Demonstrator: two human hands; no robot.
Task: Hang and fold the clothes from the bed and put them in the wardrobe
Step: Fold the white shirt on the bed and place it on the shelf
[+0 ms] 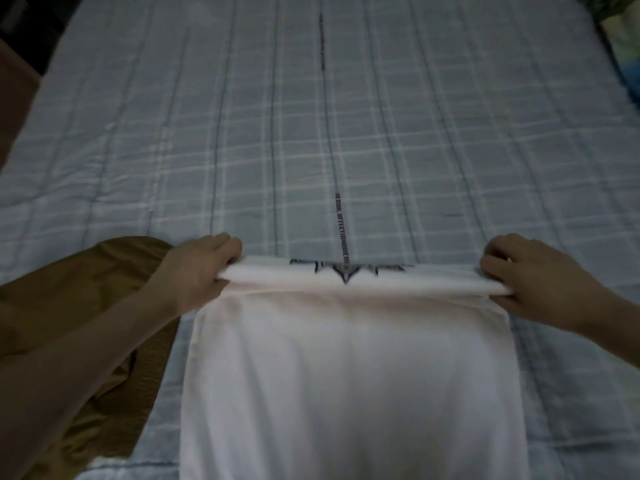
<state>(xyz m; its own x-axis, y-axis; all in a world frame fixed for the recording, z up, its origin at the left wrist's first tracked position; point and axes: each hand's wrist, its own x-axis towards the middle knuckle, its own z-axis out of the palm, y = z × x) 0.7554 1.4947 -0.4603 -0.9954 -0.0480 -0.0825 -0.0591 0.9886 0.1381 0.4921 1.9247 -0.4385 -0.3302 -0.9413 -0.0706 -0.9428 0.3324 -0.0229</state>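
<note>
- A white shirt (349,375) lies flat on the bed (311,133), at its near edge.
- The left hand (197,268) grips the left end of the shirt's far fold, fingers curled over it.
- The right hand (540,275) pinches the right end of the same fold.
- A dark print, blurred and partly hidden, shows on the fold between the hands.
- A brown garment (69,306) lies just left of the shirt, under the left arm.
- Something patterned, perhaps a pillow (623,46), sits at the bed's far right corner.
</note>
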